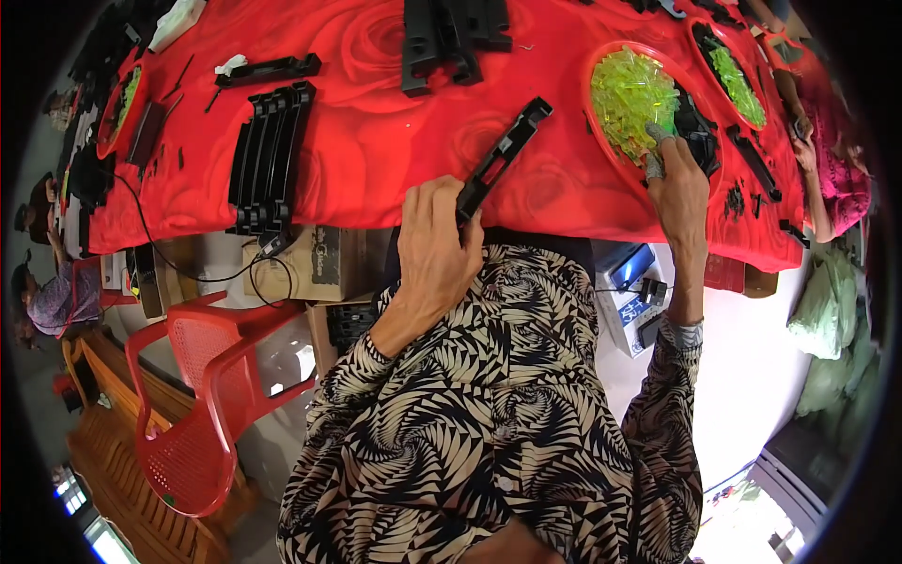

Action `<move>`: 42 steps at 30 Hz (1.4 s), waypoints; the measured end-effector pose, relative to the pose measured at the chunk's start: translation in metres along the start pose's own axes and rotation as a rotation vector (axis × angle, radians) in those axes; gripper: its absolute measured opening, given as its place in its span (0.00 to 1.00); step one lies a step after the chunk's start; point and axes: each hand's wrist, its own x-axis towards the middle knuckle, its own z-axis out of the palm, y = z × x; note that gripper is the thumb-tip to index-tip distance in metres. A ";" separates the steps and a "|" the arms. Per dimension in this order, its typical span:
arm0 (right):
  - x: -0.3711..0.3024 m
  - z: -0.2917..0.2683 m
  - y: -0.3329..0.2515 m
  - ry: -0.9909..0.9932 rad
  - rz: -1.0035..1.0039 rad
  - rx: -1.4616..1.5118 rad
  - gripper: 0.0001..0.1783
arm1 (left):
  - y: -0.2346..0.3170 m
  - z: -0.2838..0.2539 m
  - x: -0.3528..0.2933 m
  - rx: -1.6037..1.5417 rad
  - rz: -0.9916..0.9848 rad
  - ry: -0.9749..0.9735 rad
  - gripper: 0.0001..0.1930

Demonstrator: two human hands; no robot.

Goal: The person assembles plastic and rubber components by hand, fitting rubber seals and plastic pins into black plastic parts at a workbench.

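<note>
My left hand point(439, 235) is closed around the near end of a long, narrow black plastic part point(490, 173) with a slot along its middle. The part is tilted, its far end pointing up and to the right over the red table. My right hand point(678, 179) reaches into a red oval bowl point(596, 122) heaped with small clear yellow-green plastic pieces point(628, 94). Grey covers sit on its fingertips. Thumb and forefinger are apart on the pile, and nothing shows held between them. Black parts point(697, 132) fill the right side of the bowl.
Stacked black parts point(272, 155) lie left on the red cloth point(376, 141), with more black parts point(451, 42) at the back. Further bowls of yellow-green pieces stand at the far right point(738, 85) and far left point(124, 108). A red chair point(202, 376) stands left; people sit around.
</note>
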 end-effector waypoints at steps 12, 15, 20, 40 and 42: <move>-0.024 -0.010 -0.094 -0.076 0.444 1.270 0.14 | 0.006 -0.034 -0.039 -0.581 -0.447 -0.186 0.22; -0.023 -0.002 -0.125 -0.220 0.382 1.498 0.13 | 0.003 -0.030 -0.040 -0.871 -0.634 -0.174 0.20; -0.017 0.016 -0.151 -0.265 0.373 1.558 0.11 | -0.005 -0.025 -0.037 -0.888 -0.753 -0.190 0.19; -0.019 0.030 -0.157 -0.188 0.034 1.048 0.14 | -0.025 0.002 -0.030 -1.689 -1.106 -0.333 0.14; -0.019 0.028 -0.158 -0.217 -0.025 0.971 0.13 | -0.024 0.003 -0.030 -1.659 -1.168 -0.280 0.14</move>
